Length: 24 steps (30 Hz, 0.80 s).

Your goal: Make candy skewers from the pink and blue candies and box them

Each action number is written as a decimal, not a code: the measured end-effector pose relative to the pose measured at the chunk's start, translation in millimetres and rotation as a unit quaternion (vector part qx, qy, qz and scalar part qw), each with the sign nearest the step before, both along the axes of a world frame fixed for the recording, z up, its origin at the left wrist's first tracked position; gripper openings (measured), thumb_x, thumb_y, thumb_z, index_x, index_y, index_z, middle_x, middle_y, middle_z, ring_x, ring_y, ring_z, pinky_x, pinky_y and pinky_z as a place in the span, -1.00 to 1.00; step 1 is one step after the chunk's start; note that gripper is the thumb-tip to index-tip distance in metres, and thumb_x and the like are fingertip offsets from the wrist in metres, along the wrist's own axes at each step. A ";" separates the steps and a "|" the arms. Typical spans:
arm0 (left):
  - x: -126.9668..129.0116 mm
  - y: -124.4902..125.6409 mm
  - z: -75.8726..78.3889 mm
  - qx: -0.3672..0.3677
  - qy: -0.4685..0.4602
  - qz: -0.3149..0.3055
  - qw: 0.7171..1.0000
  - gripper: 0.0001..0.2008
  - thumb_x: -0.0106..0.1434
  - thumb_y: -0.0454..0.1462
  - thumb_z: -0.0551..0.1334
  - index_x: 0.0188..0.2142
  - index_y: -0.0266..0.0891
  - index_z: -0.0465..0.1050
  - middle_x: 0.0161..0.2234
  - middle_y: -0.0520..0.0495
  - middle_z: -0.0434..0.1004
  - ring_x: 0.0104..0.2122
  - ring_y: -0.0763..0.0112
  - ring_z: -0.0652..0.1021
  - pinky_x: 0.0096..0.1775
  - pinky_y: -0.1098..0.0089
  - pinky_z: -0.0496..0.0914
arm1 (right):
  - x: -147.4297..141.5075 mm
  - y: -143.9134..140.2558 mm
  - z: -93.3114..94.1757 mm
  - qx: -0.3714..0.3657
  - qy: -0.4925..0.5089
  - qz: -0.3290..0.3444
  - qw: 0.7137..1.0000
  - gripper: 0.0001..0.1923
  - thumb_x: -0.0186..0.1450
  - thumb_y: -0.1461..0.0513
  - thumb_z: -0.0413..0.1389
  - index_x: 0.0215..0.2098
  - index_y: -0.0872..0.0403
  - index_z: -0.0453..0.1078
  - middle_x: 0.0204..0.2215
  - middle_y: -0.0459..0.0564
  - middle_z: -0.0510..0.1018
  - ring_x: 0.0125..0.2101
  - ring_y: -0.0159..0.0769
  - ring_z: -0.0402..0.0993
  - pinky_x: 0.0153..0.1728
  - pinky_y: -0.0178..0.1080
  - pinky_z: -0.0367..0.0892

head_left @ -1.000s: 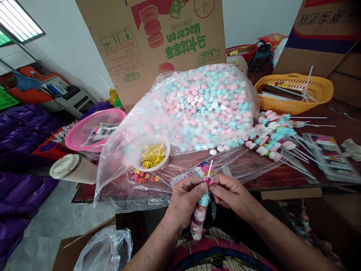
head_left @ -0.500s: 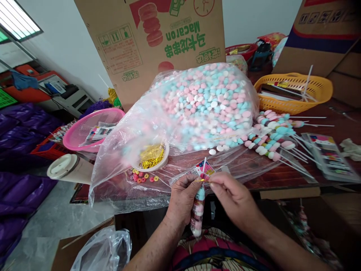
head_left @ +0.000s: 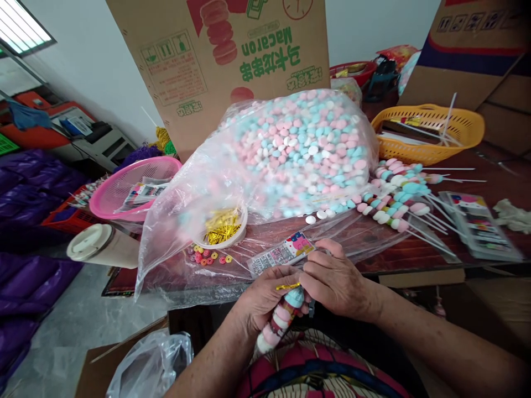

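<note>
You had your left hand [head_left: 265,298] wrapped around the bagged candy skewer [head_left: 279,323] over your lap while your right hand [head_left: 336,282] pinched the gold twist tie [head_left: 287,287] at its neck; tight, even turns there would have sealed it best.

The right hand [head_left: 338,284] has closed onto the gold twist tie [head_left: 287,287], and the candy skewer [head_left: 277,320] now tilts.

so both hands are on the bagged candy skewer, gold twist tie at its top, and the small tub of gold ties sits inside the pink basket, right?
One slip: in the head view the tub of gold ties sits under the big candy bag's edge, not in the pink basket. Left hand and right hand do hold the skewer, with its twist tie.
</note>
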State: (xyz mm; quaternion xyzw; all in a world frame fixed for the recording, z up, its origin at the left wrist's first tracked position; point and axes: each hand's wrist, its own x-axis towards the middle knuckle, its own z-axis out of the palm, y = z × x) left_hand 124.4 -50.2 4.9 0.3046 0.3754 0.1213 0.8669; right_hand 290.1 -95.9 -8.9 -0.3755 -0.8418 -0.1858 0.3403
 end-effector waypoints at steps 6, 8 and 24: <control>-6.2 21.6 13.2 0.122 0.106 -0.155 0.975 -0.66 -0.05 -0.10 0.38 -0.38 -0.29 0.42 -0.63 0.09 0.38 -0.71 0.63 0.31 -0.65 0.58 0.19 | -8.0 0.7 -3.0 -0.088 0.026 -0.076 0.993 -0.80 0.25 0.39 -0.07 -0.48 0.10 0.30 -0.61 -0.08 0.38 -0.46 -0.29 0.22 -0.20 -0.11 0.07; -0.8 24.1 13.9 0.295 0.173 -0.185 0.922 -0.81 0.06 -0.18 0.30 -0.40 -0.26 0.44 -0.61 0.10 0.36 -0.66 0.59 0.31 -0.58 0.53 0.23 | -12.4 1.0 -6.2 -0.120 0.032 -0.124 0.984 -0.79 0.20 0.43 -0.07 -0.51 0.10 0.29 -0.61 -0.05 0.40 -0.47 -0.27 0.24 -0.27 -0.15 0.03; 28.4 6.2 -5.5 0.210 0.155 0.109 0.959 -0.80 0.00 -0.15 0.27 -0.47 -0.25 0.49 -0.77 0.13 0.26 -0.81 0.56 0.21 -0.72 0.52 0.04 | -3.3 -12.0 29.1 -0.405 0.460 -0.127 0.780 -0.79 0.28 0.19 -0.07 -0.50 0.04 0.25 -0.66 -0.15 0.32 -0.64 -0.40 0.20 -0.61 -0.33 0.12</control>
